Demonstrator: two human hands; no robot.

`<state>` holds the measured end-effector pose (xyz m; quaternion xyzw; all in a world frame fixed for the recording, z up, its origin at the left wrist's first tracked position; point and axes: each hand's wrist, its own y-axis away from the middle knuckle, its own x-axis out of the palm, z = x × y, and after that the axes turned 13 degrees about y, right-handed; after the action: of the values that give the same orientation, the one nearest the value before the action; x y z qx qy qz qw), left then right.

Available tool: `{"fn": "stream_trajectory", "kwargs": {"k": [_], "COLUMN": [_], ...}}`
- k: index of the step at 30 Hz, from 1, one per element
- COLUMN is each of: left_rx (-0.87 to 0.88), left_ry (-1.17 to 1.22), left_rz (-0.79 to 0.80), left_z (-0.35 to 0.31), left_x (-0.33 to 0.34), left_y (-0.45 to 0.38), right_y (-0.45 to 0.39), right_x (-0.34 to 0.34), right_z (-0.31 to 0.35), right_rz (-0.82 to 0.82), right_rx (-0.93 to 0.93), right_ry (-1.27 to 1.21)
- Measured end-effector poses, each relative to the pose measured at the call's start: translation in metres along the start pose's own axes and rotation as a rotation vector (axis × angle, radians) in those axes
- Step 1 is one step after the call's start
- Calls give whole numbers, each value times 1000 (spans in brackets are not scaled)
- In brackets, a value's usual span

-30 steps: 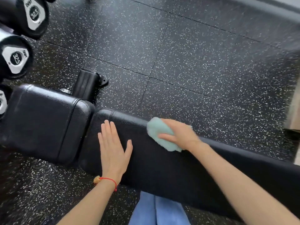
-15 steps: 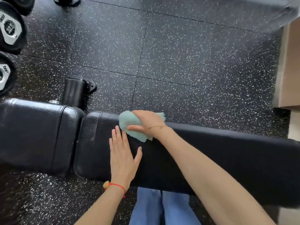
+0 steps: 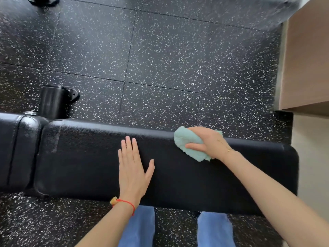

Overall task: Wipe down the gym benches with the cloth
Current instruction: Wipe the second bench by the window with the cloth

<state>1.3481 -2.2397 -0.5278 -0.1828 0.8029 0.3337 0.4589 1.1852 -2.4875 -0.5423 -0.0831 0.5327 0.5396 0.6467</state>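
Across the long black padded leather bench surface, the flat, spread left hand is bracing while the right hand, its grip bunching the crumpled mint-green cloth at the far edge, should probably be pressing evenly in overlapping strokes.

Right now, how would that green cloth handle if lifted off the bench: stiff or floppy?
Likely floppy: the green cloth is bunched into soft folds under the right hand, fingers curled round it. Probably light for its size, as it looks thin and fluffy. On the smooth bench pad it should slide easily, not roll.
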Motion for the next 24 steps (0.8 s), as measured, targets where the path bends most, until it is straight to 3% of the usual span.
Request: {"fn": "stream_trajectory", "kwargs": {"k": [8, 13, 18, 24], "left_rx": [67, 218, 481, 574], "left_ry": [61, 79, 17, -66], "left_rz": [-1, 15, 59, 35], "left_z": [-159, -243, -290, -275], "left_x": [80, 127, 161, 177], "left_y": [26, 40, 48, 53], "right_y": [109, 171, 207, 213], "right_x": [-33, -38, 2, 30], "right_z": [-158, -240, -243, -223], "right_rz": [-16, -113, -327, -540], "right_rx": [133, 247, 480, 613], "right_ry": [-3, -110, -329, -478]}}
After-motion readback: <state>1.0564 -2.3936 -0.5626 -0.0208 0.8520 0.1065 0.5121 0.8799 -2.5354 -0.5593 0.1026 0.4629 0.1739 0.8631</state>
